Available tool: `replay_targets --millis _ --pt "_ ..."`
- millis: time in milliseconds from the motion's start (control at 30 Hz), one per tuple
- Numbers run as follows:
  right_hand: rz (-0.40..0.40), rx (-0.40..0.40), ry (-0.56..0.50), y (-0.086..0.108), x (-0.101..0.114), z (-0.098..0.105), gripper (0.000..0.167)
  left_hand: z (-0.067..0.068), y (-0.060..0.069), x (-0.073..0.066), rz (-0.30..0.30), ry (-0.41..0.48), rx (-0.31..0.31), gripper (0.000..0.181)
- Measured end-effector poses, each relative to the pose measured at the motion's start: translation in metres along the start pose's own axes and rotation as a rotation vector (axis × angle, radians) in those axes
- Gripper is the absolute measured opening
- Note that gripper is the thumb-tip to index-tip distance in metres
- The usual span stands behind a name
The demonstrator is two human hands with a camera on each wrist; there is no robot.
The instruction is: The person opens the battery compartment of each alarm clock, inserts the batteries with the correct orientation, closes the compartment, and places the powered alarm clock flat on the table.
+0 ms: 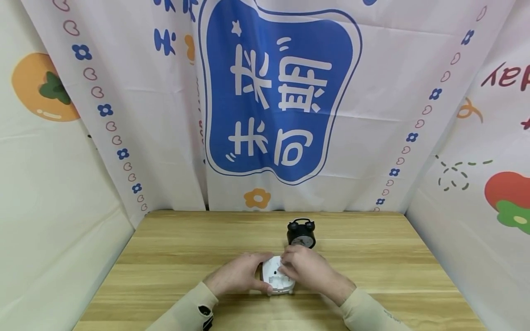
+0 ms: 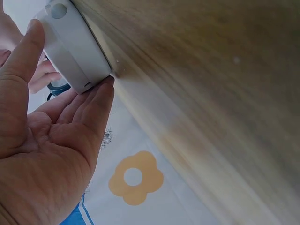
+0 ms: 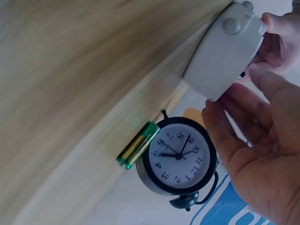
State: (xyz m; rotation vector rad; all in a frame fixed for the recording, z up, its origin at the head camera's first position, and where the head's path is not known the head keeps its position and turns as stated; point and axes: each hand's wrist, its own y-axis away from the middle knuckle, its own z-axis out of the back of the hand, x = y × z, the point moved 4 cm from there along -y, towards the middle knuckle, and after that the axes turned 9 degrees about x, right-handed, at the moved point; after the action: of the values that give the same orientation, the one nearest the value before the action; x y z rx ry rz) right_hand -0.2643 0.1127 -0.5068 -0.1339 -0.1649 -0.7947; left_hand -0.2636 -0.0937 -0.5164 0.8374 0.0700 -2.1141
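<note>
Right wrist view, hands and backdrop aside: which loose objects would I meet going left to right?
Green-and-gold battery → black alarm clock → white plastic device.

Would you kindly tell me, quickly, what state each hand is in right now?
Left hand: holding the white device between thumb and fingers.
Right hand: fingers at the white device; whether they pinch anything cannot be told.
</note>
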Motion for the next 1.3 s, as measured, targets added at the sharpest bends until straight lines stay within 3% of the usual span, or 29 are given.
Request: replay_targets --millis 200,533,800,967,1300 --pt "-0.065 -0.011 -0.054 -0.003 0.002 0.001 0.011 0.000 -0.001 0.001 0.004 0.004 0.005 0.095" --pt "-0.090 -0.061 0.032 -0.004 0.004 0.000 0.007 0.000 0.001 -0.001 0.002 0.013 0.001 0.094" --pt "-0.262 -0.085 -0.075 -0.006 0.011 0.004 0.006 0.000 -0.001 0.001 -0.002 0.024 0.003 0.094" --pt "-0.323 -0.065 -0.106 -0.010 0.016 0.005 0.014 -0.001 -0.001 0.003 0.003 0.024 0.005 0.094" --pt "-0.330 -0.074 -0.089 -0.013 0.020 0.004 0.018 -0.001 0.000 0.002 -0.004 0.015 -0.003 0.094"
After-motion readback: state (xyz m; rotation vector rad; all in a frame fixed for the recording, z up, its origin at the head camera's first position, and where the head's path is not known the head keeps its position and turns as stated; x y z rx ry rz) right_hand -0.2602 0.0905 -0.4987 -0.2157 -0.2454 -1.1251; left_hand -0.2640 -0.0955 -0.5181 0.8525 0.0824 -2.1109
